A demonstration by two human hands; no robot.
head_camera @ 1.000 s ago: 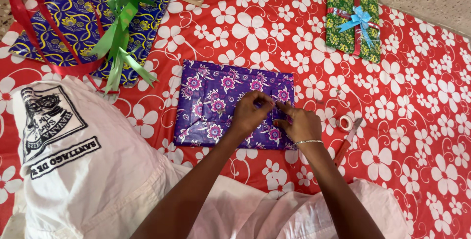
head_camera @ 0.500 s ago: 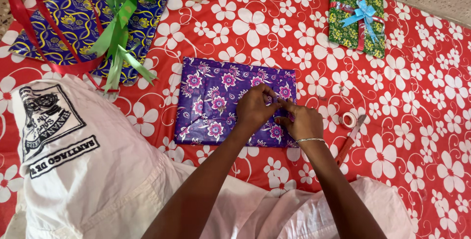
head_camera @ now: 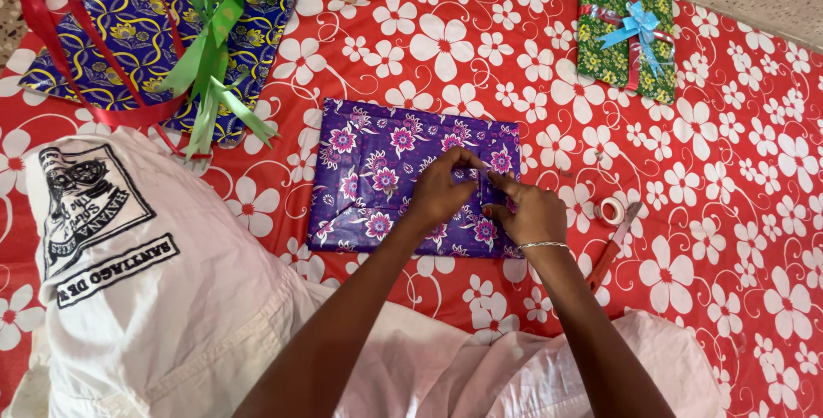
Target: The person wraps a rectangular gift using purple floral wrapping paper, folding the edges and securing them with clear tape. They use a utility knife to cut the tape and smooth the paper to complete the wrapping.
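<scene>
Centrally, purple floral-wrapped parcel point(head_camera: 377, 178) flat on red flowered cloth point(head_camera: 729, 212); left hand point(head_camera: 441, 191) and right hand point(head_camera: 533, 212) both on its right part, fingertips pressing folded paper flap, nothing gripped; tape roll point(head_camera: 610, 210) just right beside red-handled scissors point(head_camera: 609, 251)

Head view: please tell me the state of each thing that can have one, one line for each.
Purple parcel: wrapped, lying flat, hands pressing its right-end fold.
Left hand: fingertips on the fold.
Right hand: fingertips on the fold.
Green parcel: wrapped, tied with a blue bow.
Tape roll: lying flat, untouched.
Green ribbon: loose, untied.
</scene>
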